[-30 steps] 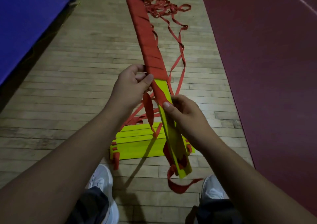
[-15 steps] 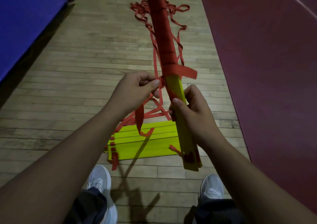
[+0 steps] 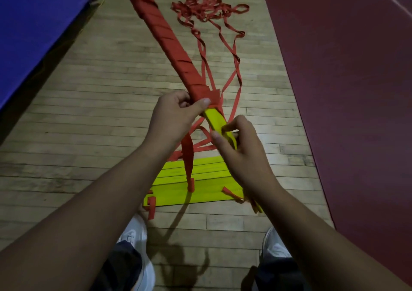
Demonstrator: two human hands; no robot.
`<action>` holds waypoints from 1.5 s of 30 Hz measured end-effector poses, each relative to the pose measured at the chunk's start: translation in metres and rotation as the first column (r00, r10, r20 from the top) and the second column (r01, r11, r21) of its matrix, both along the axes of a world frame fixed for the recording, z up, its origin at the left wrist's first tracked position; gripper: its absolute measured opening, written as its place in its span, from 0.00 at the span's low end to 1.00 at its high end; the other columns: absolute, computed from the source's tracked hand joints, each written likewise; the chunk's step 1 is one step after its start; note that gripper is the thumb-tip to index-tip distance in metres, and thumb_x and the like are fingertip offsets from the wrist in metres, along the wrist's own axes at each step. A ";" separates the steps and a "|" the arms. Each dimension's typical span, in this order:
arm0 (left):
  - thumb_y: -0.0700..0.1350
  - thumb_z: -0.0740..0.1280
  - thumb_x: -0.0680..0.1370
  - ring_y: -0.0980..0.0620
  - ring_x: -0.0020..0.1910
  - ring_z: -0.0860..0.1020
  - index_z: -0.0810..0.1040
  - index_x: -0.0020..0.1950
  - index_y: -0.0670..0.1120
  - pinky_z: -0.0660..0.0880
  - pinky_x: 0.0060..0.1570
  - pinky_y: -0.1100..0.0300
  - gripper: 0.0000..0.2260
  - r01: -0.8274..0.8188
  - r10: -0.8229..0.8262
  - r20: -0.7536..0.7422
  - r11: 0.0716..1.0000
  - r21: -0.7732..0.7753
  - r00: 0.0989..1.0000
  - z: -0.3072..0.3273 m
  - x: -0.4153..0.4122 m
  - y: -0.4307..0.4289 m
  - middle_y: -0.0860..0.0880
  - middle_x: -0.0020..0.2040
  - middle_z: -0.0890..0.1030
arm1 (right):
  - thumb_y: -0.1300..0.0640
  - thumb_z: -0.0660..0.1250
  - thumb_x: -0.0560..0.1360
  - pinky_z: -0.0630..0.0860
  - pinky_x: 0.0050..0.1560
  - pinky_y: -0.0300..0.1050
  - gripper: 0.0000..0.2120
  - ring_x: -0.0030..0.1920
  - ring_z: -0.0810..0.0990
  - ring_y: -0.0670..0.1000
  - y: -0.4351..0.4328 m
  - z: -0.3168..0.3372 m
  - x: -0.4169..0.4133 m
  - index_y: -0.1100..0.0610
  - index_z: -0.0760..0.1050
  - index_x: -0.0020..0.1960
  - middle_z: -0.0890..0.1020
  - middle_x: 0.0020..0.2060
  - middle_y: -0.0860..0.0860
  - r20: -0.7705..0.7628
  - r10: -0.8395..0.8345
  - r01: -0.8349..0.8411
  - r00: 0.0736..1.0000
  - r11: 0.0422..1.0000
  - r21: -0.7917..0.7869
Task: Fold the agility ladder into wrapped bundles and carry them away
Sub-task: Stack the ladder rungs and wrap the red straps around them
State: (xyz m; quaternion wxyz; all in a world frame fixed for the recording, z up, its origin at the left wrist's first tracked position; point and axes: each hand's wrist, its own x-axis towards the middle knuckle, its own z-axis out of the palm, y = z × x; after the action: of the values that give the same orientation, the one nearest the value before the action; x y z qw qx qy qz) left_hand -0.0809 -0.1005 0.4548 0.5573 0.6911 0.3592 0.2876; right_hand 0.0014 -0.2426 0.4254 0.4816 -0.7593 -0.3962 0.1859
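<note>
Left hand (image 3: pixel 176 116) gripped the rung bundle (image 3: pixel 166 38) at the wrap's near edge, thumb pinning the last turn; right hand (image 3: pixel 240 150) clutched its bare yellow end, bundle held midair, angled far-left. Likely risk: if the thumb slipped, the wrap would slacken; the tangled loose strap (image 3: pixel 209 8) on the far floor (image 3: pixel 89 112) could snag. Yellow stack (image 3: pixel 207 190) lay by the shoes (image 3: pixel 136 235); blue mat (image 3: pixel 33 23) left, maroon mat (image 3: pixel 345 90) right.
</note>
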 end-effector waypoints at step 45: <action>0.41 0.74 0.76 0.66 0.32 0.78 0.85 0.49 0.45 0.71 0.35 0.73 0.03 0.102 -0.104 0.051 0.994 0.049 0.993 0.007 -0.002 -0.007 0.58 0.34 0.84 | 0.51 0.69 0.80 0.77 0.47 0.35 0.16 0.49 0.80 0.41 -0.001 0.012 0.012 0.55 0.71 0.63 0.79 0.54 0.48 -0.310 -0.025 0.033 0.950 0.999 0.019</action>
State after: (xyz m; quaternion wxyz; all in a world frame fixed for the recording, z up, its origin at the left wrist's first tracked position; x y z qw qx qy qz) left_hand -0.0833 -0.1074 0.4617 0.5648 0.7134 0.3015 0.2849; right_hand 0.0138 -0.2434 0.4375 0.5495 -0.7206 -0.3069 0.2908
